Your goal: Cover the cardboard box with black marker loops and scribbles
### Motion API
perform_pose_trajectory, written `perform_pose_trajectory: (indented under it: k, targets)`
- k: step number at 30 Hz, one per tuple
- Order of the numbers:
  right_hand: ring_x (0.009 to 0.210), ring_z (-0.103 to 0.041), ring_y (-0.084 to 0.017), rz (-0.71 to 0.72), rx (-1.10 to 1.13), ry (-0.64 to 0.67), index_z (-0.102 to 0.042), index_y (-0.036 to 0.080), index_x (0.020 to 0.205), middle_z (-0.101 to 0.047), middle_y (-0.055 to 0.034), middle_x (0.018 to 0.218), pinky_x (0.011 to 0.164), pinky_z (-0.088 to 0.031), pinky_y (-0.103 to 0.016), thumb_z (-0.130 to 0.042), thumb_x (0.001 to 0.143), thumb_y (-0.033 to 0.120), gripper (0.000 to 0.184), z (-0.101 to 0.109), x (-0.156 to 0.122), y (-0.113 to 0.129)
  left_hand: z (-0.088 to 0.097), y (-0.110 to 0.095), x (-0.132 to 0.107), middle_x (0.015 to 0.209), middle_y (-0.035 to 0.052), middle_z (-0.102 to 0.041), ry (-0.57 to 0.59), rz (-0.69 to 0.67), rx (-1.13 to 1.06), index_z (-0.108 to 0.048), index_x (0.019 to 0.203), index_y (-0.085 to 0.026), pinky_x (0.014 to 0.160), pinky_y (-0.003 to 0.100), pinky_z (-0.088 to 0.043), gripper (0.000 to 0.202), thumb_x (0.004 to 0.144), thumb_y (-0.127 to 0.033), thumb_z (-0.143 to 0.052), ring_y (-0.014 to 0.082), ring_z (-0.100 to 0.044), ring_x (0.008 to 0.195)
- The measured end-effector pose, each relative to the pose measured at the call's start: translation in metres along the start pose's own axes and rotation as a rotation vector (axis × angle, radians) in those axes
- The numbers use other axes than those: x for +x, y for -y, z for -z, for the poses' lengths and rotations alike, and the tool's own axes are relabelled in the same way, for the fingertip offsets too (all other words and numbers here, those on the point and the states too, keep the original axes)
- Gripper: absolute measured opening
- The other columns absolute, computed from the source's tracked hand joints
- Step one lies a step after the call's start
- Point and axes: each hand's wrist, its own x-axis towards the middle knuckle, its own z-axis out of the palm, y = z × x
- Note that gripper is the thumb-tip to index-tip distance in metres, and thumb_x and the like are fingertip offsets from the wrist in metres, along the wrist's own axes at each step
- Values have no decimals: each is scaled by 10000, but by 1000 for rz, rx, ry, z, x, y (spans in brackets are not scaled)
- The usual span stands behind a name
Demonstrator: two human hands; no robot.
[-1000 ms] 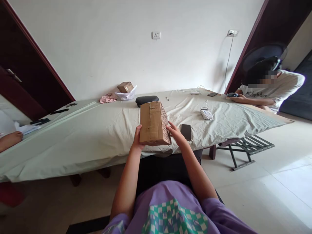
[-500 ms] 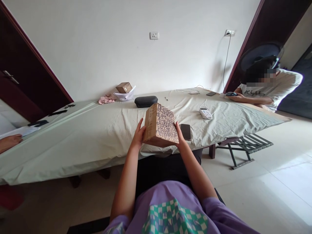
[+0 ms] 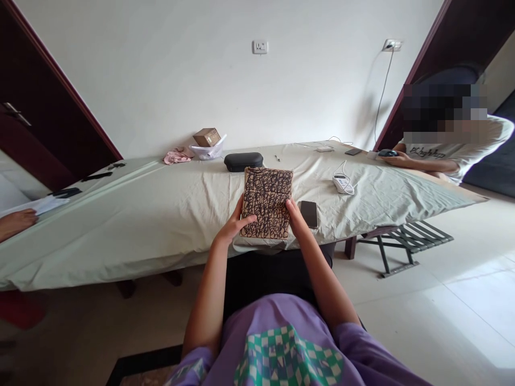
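Both my hands hold a flat cardboard box (image 3: 266, 202) upright above the near edge of the table, its broad face covered in black scribbled loops. My left hand (image 3: 235, 225) lies across the lower left of that face, fingers on it. My right hand (image 3: 293, 214) grips the box's right side. A black smartphone (image 3: 309, 214) lies on the pale green cloth (image 3: 161, 230) just right of my right hand, not touched.
Along the table stand a black glasses case (image 3: 243, 161), a white plug-in device (image 3: 343, 184), a small cardboard box (image 3: 206, 137) on a white plastic bag (image 3: 207, 152), and pink cloth (image 3: 177, 157). A seated person (image 3: 438, 153) works at the right; another person's hand (image 3: 16, 224) rests left.
The box has rotated in my hands, from its taped brown face, through a plain side, to its scribbled face turned fully toward me. My left fingers now lie across that face.
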Motion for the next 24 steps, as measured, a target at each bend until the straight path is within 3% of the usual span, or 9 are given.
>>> perform_pose_trajectory:
  k: [3,7,11,16,18,21,24]
  targets:
    - [1569,-460,-327,107,-10,64,-500,320,1612,-562,-54,1644,1315,-368,-501,-731,826,788,944,8,0,0,8,9,2,1766,49,-409,43,-57,82,-354,1697,-347,1348,495,-330,1067,773,-394,-886,374,-356,1643]
    - [1537,-485,-372,138,-44,171,-447,322,1629,-610,-88,1571,1311,-363,-564,-939,683,640,1113,17,0,-1,16,23,11,1774,113,-382,60,-142,143,-294,1712,-309,1328,532,-349,1169,723,-383,-914,386,-373,1632]
    - [1522,-494,-392,168,-120,213,-381,314,1669,-591,-113,1583,1311,-346,-593,-978,659,576,1202,21,-1,-1,16,29,16,1755,150,-390,-9,-187,151,-334,1660,-310,1298,561,-369,1154,677,-362,-936,388,-377,1624]
    - [1627,-344,-374,189,-114,201,-228,364,1739,-370,-97,1764,1312,-324,-568,-936,678,653,1308,29,2,-4,11,27,15,1674,163,-480,-51,-209,188,-371,1603,-281,1266,544,-417,1036,739,-431,-923,374,-467,1561]
    - [1599,-401,-358,163,-35,196,-241,371,1739,-397,-90,1754,1291,-350,-563,-828,769,729,1190,33,1,-3,10,24,15,1650,145,-520,-102,-232,167,-443,1569,-262,1316,515,-353,919,798,-519,-873,358,-452,1577]
    - [1504,-536,-316,56,137,219,-443,374,1658,-541,-55,1664,1232,-434,-506,-699,915,679,843,31,-2,0,7,18,14,1682,90,-512,-221,-222,96,-545,1524,-276,1363,461,-269,686,949,-626,-675,305,-384,1631]
    - [1439,-600,-301,-57,259,244,-630,344,1509,-648,-40,1559,1129,-532,-438,-752,917,551,638,16,-7,1,1,10,10,1651,79,-558,-249,-159,-14,-605,1486,-253,1334,456,-348,579,1014,-586,-579,287,-458,1585]
